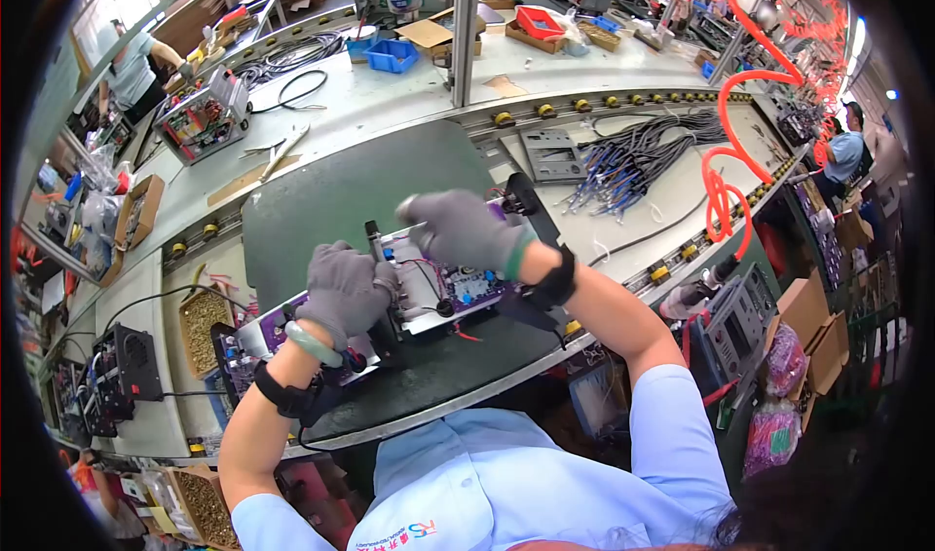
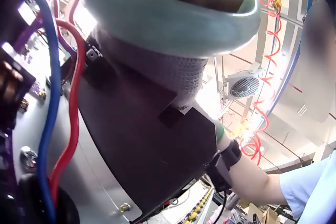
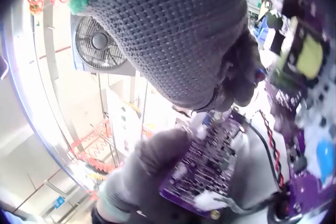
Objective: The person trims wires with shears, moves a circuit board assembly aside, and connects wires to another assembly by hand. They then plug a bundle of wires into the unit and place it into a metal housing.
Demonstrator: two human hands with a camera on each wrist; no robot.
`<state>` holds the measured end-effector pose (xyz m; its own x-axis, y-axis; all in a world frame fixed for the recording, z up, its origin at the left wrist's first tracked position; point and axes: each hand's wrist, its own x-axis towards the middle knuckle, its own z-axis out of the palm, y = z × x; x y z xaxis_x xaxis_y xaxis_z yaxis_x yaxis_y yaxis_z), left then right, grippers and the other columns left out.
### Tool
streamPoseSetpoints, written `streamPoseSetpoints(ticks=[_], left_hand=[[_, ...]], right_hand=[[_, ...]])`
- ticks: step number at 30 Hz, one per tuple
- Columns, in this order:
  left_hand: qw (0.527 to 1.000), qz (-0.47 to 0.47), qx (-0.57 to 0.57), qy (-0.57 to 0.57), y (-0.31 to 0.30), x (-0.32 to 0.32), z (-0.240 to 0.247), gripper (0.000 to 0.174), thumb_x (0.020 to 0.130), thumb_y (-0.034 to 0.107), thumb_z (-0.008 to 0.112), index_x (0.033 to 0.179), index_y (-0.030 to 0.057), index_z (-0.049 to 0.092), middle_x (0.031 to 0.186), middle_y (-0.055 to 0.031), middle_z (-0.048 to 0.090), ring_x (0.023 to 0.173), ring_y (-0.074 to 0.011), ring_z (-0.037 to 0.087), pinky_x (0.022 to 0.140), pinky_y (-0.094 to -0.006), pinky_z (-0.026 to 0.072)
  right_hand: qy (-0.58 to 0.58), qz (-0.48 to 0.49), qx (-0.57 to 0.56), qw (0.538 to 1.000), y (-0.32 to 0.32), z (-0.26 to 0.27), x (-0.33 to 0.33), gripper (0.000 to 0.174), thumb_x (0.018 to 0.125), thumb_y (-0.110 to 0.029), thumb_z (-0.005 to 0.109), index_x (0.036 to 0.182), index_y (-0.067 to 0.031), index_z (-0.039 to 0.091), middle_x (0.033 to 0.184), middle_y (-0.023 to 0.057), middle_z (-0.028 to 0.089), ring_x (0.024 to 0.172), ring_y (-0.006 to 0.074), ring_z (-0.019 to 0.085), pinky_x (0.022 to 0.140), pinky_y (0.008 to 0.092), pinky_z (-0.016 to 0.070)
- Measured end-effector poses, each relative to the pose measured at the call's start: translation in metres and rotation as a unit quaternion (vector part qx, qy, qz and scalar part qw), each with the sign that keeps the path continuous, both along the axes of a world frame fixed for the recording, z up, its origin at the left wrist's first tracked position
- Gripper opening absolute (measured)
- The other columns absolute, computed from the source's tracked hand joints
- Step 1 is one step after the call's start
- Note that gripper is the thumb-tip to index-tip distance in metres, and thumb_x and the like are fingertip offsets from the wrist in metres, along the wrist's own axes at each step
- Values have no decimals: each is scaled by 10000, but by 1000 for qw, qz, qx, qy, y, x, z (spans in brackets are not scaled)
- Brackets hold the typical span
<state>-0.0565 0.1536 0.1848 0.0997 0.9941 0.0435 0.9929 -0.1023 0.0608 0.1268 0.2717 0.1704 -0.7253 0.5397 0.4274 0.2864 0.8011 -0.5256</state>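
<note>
Subject of the work: a long, silver-coloured metal chassis fitted with purple circuit boards (image 1: pixel 421 283), lying across a dark green work mat (image 1: pixel 317 205) in front of a person in a light blue shirt (image 1: pixel 487 473). Both hands are at the chassis.

The left hand (image 1: pixel 343 293), in a grey knitted glove with a pale green bangle (image 2: pixel 170 22) at the wrist, has its fingers bent over the edge of a purple, component-covered circuit board (image 3: pixel 202 166) – the right wrist view shows the board tilted, grey and dark leads beside it. A flat black panel (image 2: pixel 139 140) screens part of this hand in the left wrist view; a blue wire (image 2: pixel 54 92) and a red wire (image 2: pixel 77 87) run past the panel's side.

The right hand (image 1: pixel 467 229), in a matching glove with a green cuff (image 1: pixel 517 252), is above the chassis with its fingers curled; whether they grip anything cannot be told.

Surroundings: beyond the mat are a grey rectangular panel (image 1: pixel 552 155), a bundle of dark cables with blue ends (image 1: pixel 618 166) and a coiled orange hose (image 1: pixel 723 122). A cardboard tray of small brass-coloured parts (image 1: pixel 205 325) sits by the left arm – beside the mat.
</note>
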Motion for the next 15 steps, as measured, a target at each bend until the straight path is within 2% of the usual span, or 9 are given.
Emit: streamPoseSetpoints(ticks=[2,3,4,5,7,9,10,13,15], left_hand=[[1000,-8,25,-13,-2,-3,-4,392,906,313,536,647,55,677,718,-150,660,862,-327,620,866,-434,445],[999,-13,48,-20,-3,-3,-6,397,910,306,537,629,58,671,700,-152,652,857,-330,620,864,-436,446],[999,-12,38,-16,-3,-3,-4,398,912,322,539,641,65,677,703,-147,655,859,-329,620,864,-438,446],[999,-14,40,-17,-2,-3,-4,398,912,322,539,641,65,677,703,-147,655,859,-329,620,864,-438,446],[1000,-10,18,-3,-1,-5,-6,400,911,325,546,635,66,677,707,-144,661,856,-329,617,853,-441,451],[999,-15,36,-7,-3,-8,-6,382,909,317,558,642,68,671,708,-138,654,846,-326,613,838,-442,455],[998,-20,52,-12,-4,-9,-7,365,907,309,569,649,70,664,710,-131,647,835,-323,609,823,-443,458],[989,-86,116,5,-12,-38,-28,250,893,232,597,694,85,633,710,-108,603,814,-322,597,790,-448,464],[977,-160,102,94,-24,-51,-18,132,876,167,609,758,109,603,726,-80,564,816,-324,587,770,-454,462]], right_hand=[[98,-68,4,993,13,23,47,269,892,-62,629,1154,-45,690,924,172,731,809,259,721,725,317,565],[72,-164,-62,982,13,40,73,252,890,-154,637,1123,-80,695,980,153,737,863,311,729,747,369,585],[13,-237,19,971,21,44,100,268,920,-242,627,1105,-61,697,990,156,737,886,301,735,764,386,580],[-6,-283,1,959,34,24,129,350,947,-330,622,1135,-42,687,1025,169,729,933,299,725,800,382,563],[-90,-178,-131,971,24,0,153,464,972,-414,598,1212,-21,658,1084,176,714,992,288,706,857,372,537],[-43,-225,-286,930,4,-57,148,553,984,-494,562,1277,-31,633,1118,163,706,998,282,691,884,371,521],[-52,-220,-320,920,-15,-25,140,584,987,-550,528,1300,-69,633,1130,168,707,1027,292,684,913,394,506],[9,-149,-338,929,-22,-41,128,550,1002,-547,503,1294,-100,639,1149,181,700,1064,296,672,928,398,494],[12,-171,-360,917,-33,-47,114,491,1024,-515,478,1203,-93,656,1107,175,700,1056,283,668,905,403,495]])
